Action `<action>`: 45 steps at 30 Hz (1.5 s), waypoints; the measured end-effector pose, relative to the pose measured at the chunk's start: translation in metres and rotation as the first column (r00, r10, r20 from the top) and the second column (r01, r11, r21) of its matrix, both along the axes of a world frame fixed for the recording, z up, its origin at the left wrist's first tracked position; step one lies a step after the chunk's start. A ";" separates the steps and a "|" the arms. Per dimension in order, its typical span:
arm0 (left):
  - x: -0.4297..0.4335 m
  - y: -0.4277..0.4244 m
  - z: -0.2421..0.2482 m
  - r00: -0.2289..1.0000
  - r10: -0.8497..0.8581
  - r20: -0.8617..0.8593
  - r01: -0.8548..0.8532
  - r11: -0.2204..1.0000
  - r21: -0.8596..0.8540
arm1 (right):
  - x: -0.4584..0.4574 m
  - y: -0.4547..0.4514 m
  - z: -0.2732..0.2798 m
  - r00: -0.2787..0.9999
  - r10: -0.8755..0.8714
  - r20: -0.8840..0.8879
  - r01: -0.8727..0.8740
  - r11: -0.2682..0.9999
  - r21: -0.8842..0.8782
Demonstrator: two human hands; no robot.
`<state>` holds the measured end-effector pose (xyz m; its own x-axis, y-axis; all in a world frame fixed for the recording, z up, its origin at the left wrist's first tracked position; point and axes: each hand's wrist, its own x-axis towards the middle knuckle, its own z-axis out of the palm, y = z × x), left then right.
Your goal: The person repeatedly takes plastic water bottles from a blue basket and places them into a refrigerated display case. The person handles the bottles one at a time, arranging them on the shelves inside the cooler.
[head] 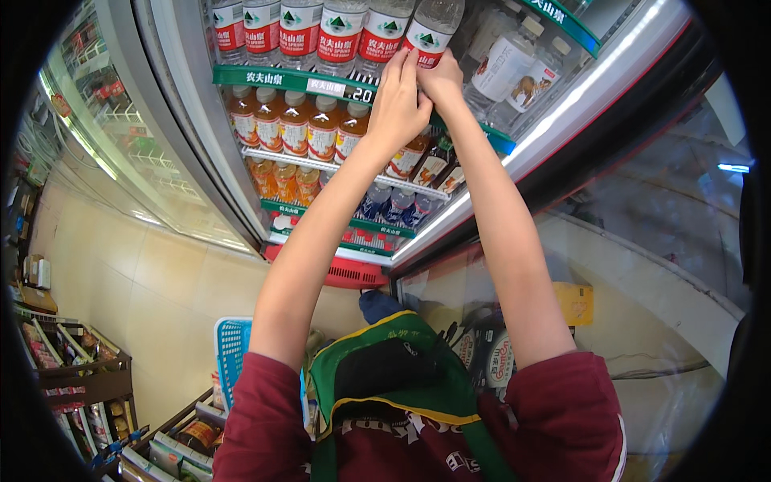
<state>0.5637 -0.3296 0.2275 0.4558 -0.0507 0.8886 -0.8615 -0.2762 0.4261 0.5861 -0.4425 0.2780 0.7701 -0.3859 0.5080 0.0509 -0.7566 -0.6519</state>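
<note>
Both my hands reach up to a shelf of a drinks fridge, at the right end of a row of clear water bottles with red and white labels. My left hand lies against the lower part of the end water bottle, fingers extended. My right hand is at the base of that same bottle, thumb towards my left hand; its grip is partly hidden. The bottle leans slightly to the right. Beside it stands another water bottle. Under the green shelf edge is a row of amber drink bottles.
White-labelled bottles stand right of my hands. The fridge's lit right frame and glass door are close to my right arm. Below are a blue plastic basket, snack racks and a red fridge base.
</note>
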 end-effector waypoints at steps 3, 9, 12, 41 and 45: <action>-0.002 0.004 0.006 0.999 -0.013 -0.051 0.011 0.999 -0.032 | -0.014 0.006 -0.001 0.999 0.020 -0.035 -0.022 0.999 -0.041; 0.007 0.014 0.021 0.994 -0.002 -0.113 -0.002 0.999 -0.042 | -0.031 -0.003 -0.004 0.992 0.089 -0.091 -0.101 0.986 -0.133; 0.008 0.016 0.030 0.970 0.112 -0.216 -0.102 0.993 0.058 | -0.031 -0.008 -0.011 0.975 0.216 0.048 -0.210 0.971 -0.111; 0.006 0.065 0.045 0.968 0.230 -0.099 -0.232 0.973 -0.011 | -0.010 0.043 -0.017 0.837 0.408 0.364 -0.382 0.913 -0.144; 0.009 0.061 0.043 0.962 0.240 -0.132 -0.242 0.970 0.006 | -0.005 0.043 -0.017 0.847 0.398 0.353 -0.388 0.916 -0.101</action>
